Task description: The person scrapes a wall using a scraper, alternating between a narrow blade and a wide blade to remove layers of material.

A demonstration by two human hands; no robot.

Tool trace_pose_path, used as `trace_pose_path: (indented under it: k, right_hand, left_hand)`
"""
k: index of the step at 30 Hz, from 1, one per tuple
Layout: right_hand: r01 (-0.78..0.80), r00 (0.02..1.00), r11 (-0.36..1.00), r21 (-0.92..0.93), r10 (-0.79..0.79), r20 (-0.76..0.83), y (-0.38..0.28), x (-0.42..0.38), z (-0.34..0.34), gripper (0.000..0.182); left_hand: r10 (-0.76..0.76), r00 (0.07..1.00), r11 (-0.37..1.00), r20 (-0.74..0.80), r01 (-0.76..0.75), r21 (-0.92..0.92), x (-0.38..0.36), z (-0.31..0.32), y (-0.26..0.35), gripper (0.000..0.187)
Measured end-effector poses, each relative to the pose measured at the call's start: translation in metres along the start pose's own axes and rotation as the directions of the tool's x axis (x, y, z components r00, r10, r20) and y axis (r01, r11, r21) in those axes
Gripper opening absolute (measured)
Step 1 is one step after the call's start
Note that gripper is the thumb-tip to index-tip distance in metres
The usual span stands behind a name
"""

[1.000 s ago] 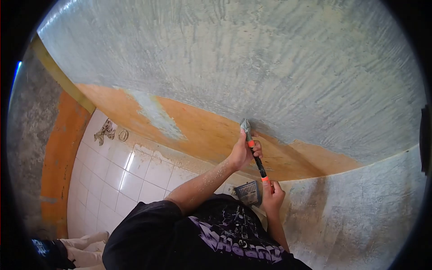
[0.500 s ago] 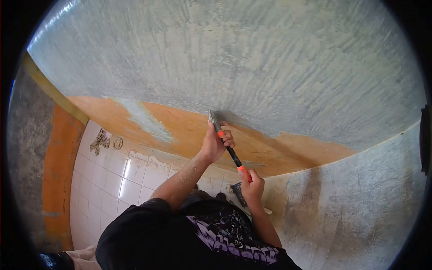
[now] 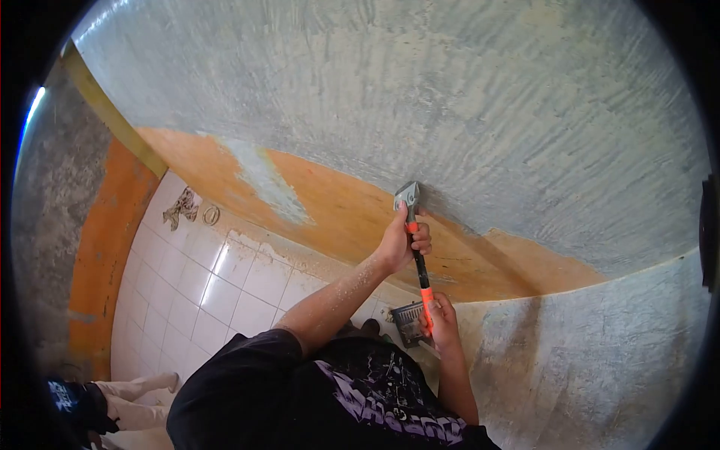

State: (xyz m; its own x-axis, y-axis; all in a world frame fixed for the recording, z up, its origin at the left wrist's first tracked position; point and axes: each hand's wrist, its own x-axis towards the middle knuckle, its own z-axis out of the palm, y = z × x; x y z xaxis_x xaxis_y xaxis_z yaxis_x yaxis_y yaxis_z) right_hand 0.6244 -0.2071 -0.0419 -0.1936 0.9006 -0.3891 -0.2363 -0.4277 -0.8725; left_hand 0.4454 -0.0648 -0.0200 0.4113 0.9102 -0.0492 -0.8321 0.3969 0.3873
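A long-handled scraper [image 3: 420, 259] with a grey head and an orange and black handle meets the wall [image 3: 360, 97] near the line where grey-green coating borders orange paint [image 3: 345, 202]. My left hand [image 3: 403, 241] is wrapped round the upper handle, its thumb up against the head. Lower down, my right hand [image 3: 441, 322] grips the orange end of the handle. Pale flecks dot my left forearm.
A black tray [image 3: 409, 324] lies on the floor below my right hand. On the white tiles [image 3: 251, 296] at left are a crumpled cloth [image 3: 180, 208] and a ring-shaped roll [image 3: 211, 215]. Another person's legs [image 3: 135, 397] show at lower left.
The scraper and both my hands have moved to the right in view, and the head now shows its broad face. The camera view has shifted, and more of the other person's legs shows.
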Motion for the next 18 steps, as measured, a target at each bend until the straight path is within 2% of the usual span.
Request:
trace_pose_path:
  k: [4, 7, 10, 13, 16, 18]
  right_hand:
    - [0.09, 0.992, 0.983, -0.158, -0.103, -0.076, 0.002, 0.002, 0.0, 0.025]
    - [0.109, 0.984, 0.958, -0.264, -0.141, -0.105, 0.004, 0.005, 0.008, 0.027]
    - [0.155, 0.962, 0.901, -0.404, -0.231, -0.146, 0.003, 0.015, 0.021, 0.027]
    - [0.224, 0.945, 0.867, -0.446, -0.305, -0.117, 0.015, 0.017, 0.024, 0.023]
    - [0.202, 0.947, 0.911, -0.359, -0.275, -0.165, 0.011, 0.014, 0.023, 0.023]
    - [0.225, 0.94, 0.878, -0.422, -0.31, -0.144, 0.009, 0.015, 0.028, 0.026]
  left_hand:
    - [0.041, 0.999, 0.999, -0.028, -0.04, 0.026, 0.0, 0.003, -0.001, 0.056]
    - [0.062, 0.995, 0.998, -0.08, -0.064, -0.026, -0.001, -0.001, 0.004, 0.057]
    - [0.128, 0.991, 0.991, -0.044, -0.129, -0.024, -0.004, -0.008, 0.02, 0.055]
    - [0.137, 0.989, 0.991, -0.056, -0.136, 0.015, -0.007, -0.008, 0.023, 0.055]
    - [0.1, 0.992, 0.995, -0.082, -0.101, -0.005, -0.006, -0.005, 0.018, 0.058]
    - [0.106, 0.99, 0.994, -0.089, -0.106, 0.004, -0.008, -0.004, 0.024, 0.059]
